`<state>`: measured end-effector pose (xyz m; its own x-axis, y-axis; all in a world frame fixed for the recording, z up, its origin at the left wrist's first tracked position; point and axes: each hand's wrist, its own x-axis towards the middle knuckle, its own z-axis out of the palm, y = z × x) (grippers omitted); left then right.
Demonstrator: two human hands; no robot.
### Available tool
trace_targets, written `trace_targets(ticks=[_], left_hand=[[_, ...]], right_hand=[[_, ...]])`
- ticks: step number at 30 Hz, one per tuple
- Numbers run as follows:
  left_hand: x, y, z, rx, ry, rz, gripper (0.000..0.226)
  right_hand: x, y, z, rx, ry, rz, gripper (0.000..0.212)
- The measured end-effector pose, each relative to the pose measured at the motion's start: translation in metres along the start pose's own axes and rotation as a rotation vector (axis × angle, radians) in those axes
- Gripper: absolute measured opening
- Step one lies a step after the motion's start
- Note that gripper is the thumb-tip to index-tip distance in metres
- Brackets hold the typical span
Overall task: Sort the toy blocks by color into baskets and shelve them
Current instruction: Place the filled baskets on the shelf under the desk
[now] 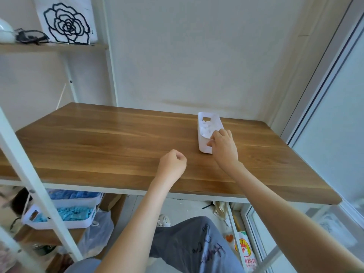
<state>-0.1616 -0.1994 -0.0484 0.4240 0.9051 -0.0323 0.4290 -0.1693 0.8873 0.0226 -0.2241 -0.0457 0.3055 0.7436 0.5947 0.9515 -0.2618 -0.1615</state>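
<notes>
A white basket (202, 140) with white blocks (207, 128) inside stands on the wooden table (98, 138), right of centre. My right hand (223, 144) grips the basket's near end, fingers curled over the rim. My left hand (173, 164) hovers over the table to the left of the basket, curled into a loose fist with nothing in it. On a low shelf at the lower left sit two white baskets: one (59, 215) holds light blue blocks, the one behind it (78, 197) holds darker blue blocks.
A white shelf frame (39, 184) stands at the left, with an upper shelf (53, 47) carrying a rose picture (67, 22). A wall lies behind the table and a glass sliding door (334, 115) on the right. Bags and clutter lie on the floor under the table.
</notes>
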Motion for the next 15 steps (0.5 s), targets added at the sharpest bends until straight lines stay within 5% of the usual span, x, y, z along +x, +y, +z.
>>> trace_targets(ticks=[6,10,15], left_hand=[[0.000,0.001,-0.006,-0.431,-0.006,-0.167,0.016],[-0.006,-0.004,-0.030,-1.032,-0.226,-0.374,0.049],[-0.013,-0.022,-0.053,-1.055,-0.170,-0.325,0.061]], right_hand=[[-0.014,-0.033,-0.013,0.120,0.008,-0.043,0.008],[-0.028,-0.047,-0.027,0.300,0.074,-0.103,0.011],[-0.047,-0.069,-0.035,0.374,0.179,-0.325,0.013]])
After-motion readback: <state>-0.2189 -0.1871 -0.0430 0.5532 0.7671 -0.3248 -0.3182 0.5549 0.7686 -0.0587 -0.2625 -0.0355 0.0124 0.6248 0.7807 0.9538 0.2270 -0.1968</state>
